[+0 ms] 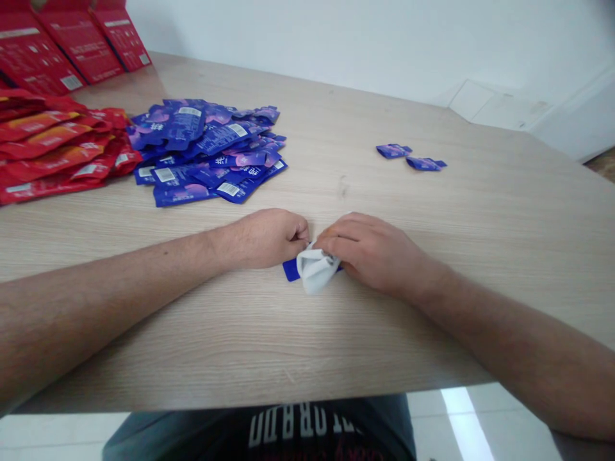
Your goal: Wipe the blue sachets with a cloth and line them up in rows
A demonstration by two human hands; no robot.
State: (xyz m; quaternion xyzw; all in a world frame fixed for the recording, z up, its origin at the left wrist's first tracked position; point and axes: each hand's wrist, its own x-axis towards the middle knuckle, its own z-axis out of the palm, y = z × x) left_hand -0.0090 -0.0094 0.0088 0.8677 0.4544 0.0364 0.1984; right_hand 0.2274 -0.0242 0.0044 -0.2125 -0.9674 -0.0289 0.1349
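Blue packet [291, 270] lay on the table [192, 346], partly under the white cloth [317, 272] which my right hand [379, 253] gripped, while my left hand [269, 238], fingers closed, rested at its edge, probably so it could not slide.

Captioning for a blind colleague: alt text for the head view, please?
The right hand holds a white cloth or tissue over a blue packet on a wood-grain table, the left hand at the packet's edge. Beyond lie piles of blue packets and red packets, red boxes and two small blue packets.
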